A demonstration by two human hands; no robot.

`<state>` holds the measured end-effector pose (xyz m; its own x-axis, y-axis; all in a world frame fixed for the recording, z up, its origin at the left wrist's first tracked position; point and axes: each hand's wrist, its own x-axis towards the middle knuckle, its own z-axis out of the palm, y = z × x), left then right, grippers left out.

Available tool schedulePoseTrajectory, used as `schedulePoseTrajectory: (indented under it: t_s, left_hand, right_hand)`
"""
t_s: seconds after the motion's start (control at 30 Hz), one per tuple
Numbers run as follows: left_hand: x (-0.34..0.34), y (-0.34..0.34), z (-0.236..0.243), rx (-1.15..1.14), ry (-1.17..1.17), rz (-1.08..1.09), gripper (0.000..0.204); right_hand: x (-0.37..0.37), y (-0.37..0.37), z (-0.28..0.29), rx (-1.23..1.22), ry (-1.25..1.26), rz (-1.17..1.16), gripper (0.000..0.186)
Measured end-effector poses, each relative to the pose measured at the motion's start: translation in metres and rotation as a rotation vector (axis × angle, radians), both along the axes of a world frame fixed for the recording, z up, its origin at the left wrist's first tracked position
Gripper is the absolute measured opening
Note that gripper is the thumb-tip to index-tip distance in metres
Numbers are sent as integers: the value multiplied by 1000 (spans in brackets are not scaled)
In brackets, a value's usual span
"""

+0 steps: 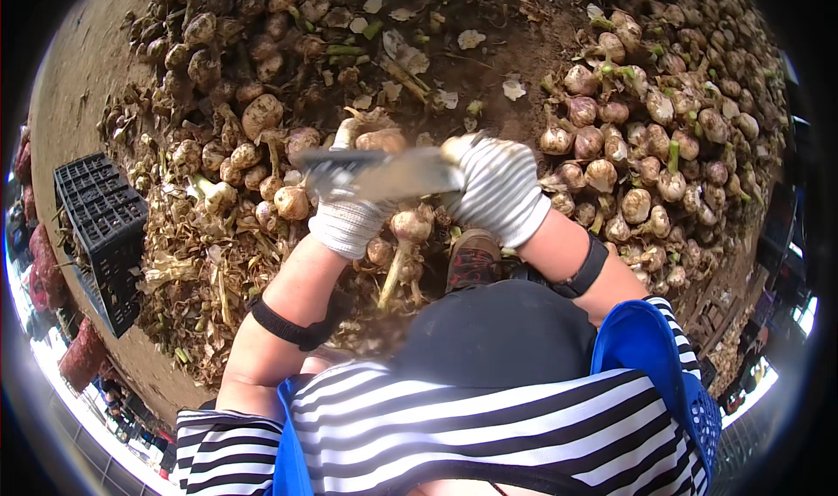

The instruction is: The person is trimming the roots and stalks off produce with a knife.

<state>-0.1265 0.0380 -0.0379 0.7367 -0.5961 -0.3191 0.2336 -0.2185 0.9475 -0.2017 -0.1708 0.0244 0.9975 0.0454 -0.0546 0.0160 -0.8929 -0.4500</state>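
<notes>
In a striped white glove, my right hand is closed round the handle of a knife. Its broad blade, smeared by motion, points left across my other hand. My left hand, also in a white knit glove, is closed on a garlic bulb showing just beyond the blade. The blade hides most of the left fingers and part of that bulb. Below the left glove, another garlic bulb lies with its thick stem toward me.
Soil-stained garlic lies in a large heap on the right and another pile at the left. Dry leaves and cut stems cover the ground at the lower left. A black plastic crate stands beyond them. My shoe is close below the knife.
</notes>
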Motion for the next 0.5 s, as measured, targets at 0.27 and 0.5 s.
schedulePoseTrajectory:
  t_s: [0.27,0.5]
  left_hand:
    - [22,-27,76,-43,-146,276,32]
    - [43,-10,63,-136,328,398,35]
  right_hand:
    - [-18,-48,-18,-30,402,-485,24]
    - [-7,-19,-4,603,438,-424,11]
